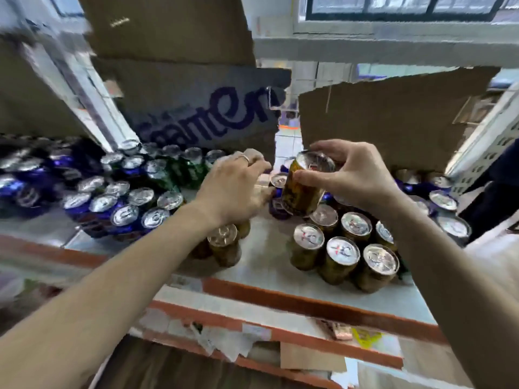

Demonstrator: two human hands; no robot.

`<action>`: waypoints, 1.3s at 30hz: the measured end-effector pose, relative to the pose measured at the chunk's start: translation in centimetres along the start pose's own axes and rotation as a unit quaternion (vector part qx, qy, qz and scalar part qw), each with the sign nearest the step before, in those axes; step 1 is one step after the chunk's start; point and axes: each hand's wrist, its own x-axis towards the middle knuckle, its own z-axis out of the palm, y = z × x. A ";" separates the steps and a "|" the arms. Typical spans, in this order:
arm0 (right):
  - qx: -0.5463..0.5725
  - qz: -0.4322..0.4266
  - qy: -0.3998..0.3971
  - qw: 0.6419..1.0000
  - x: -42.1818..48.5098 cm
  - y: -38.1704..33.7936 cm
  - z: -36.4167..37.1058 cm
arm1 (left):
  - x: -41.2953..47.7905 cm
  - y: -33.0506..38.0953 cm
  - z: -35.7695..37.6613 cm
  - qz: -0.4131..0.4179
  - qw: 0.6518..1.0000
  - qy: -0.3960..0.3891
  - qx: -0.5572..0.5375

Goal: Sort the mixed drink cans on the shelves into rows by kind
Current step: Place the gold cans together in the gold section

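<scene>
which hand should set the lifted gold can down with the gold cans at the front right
Right. The right hand already grips the gold can, close by the gold cluster; the left hand reaches further left.

Gold, blue, green, every lid silver!
The raised can [304, 186] is mottled gold-brown, matching the gold cans [341, 255] on the white, orange-edged shelf [266, 248]; blue cans [123, 217], green cans [185, 169], brown cardboard [196, 88] lettered purple.

free: bare shelf [261, 248] between gold cans [342, 254] | blocked: blue cans [123, 217] left, cardboard [393, 119] behind
</scene>
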 end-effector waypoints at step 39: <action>0.060 -0.210 -0.223 0.950 7.4 -38.1 48.3 | -37.2 -45.8 -13.5 -0.297 0.953 0.048 0.021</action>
